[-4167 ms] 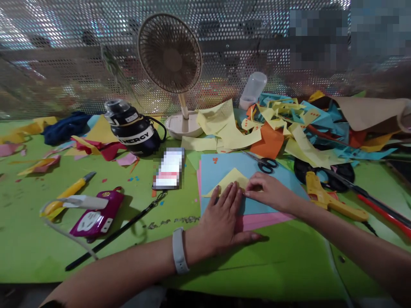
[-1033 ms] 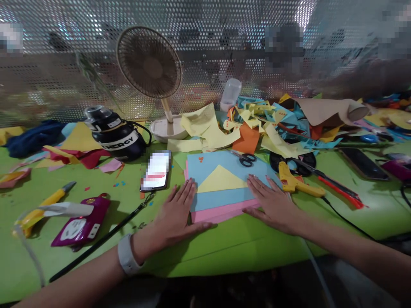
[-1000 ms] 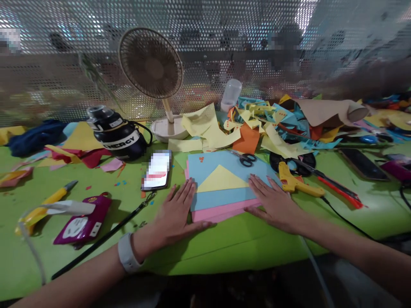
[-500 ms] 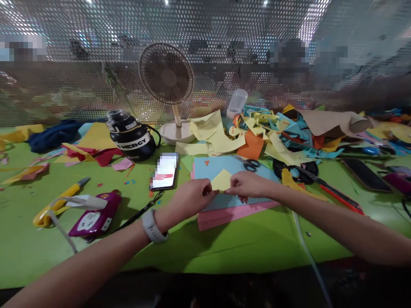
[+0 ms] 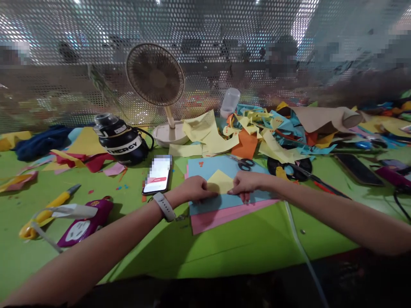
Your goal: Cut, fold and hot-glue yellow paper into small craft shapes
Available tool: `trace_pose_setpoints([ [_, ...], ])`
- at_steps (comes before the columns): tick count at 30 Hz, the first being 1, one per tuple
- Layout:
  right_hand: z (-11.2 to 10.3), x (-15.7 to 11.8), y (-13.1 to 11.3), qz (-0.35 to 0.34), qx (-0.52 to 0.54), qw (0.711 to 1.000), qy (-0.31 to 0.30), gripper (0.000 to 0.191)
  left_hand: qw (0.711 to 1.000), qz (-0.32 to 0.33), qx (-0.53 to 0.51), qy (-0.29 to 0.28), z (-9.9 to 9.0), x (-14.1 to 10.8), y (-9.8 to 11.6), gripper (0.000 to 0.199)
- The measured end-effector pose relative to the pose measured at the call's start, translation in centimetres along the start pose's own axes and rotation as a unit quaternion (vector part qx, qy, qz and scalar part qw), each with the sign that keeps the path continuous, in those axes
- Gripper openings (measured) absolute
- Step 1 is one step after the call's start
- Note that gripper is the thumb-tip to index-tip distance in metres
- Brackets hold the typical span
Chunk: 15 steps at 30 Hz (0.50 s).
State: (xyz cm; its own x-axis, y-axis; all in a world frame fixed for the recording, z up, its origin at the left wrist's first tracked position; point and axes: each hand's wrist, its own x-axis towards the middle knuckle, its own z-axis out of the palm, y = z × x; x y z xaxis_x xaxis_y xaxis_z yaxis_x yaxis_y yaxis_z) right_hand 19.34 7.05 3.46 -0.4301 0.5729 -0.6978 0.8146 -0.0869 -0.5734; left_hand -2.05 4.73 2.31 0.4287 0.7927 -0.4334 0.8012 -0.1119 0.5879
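Note:
A small yellow paper (image 5: 219, 181) with a pointed top lies on a light blue sheet (image 5: 205, 207). My left hand (image 5: 195, 188), with a pale watch on its wrist, pinches the paper's lower left edge. At the lower right edge, my right hand (image 5: 247, 184) has curled fingers, thumb and fingertips closed on the paper. Pink sheets (image 5: 208, 223) stick out under the blue one. Just beyond my right hand, a pair of scissors (image 5: 246, 164) rests on the blue sheet, beside a small orange scrap (image 5: 201, 164) farther left.
A lit phone (image 5: 158, 174), a black bottle (image 5: 120, 143) and a fan (image 5: 156, 77) stand or lie left of the sheets. Paper scraps (image 5: 244, 143) heap up behind. A yellow cutter (image 5: 48, 211) and purple pouch (image 5: 85, 224) lie at left, a dark phone (image 5: 358, 170) at right.
My fingertips have moved a little apart along the yellow paper's lower edge, so more of it shows between them. The whole view has shifted slightly.

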Motion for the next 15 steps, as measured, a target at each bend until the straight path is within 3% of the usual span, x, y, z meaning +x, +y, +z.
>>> trace_pose_setpoints([
  [6, -2.6, -2.9, 3.7, 0.074, -0.031, 0.996, 0.033, 0.044, 0.994, -0.049, -0.086, -0.035, -0.3, 0.4, 0.5, 0.048],
  [9, -3.6, -4.4, 4.1, 0.102, -0.041, 0.992, 0.065, 0.041, 0.992, -0.078, -0.085, -0.043, -0.5, 0.6, 0.8, 0.053],
  [12, -3.7, -4.8, 3.0, 0.072, -0.035, 0.992, 0.095, 0.037, 0.994, -0.087, -0.057, -0.045, -0.5, 0.8, 1.1, 0.056],
  [15, -2.4, -3.2, 1.2, -0.005, -0.002, 0.997, 0.083, 0.038, 0.995, -0.090, -0.032, -0.039, -0.6, 0.9, 1.4, 0.057],
])
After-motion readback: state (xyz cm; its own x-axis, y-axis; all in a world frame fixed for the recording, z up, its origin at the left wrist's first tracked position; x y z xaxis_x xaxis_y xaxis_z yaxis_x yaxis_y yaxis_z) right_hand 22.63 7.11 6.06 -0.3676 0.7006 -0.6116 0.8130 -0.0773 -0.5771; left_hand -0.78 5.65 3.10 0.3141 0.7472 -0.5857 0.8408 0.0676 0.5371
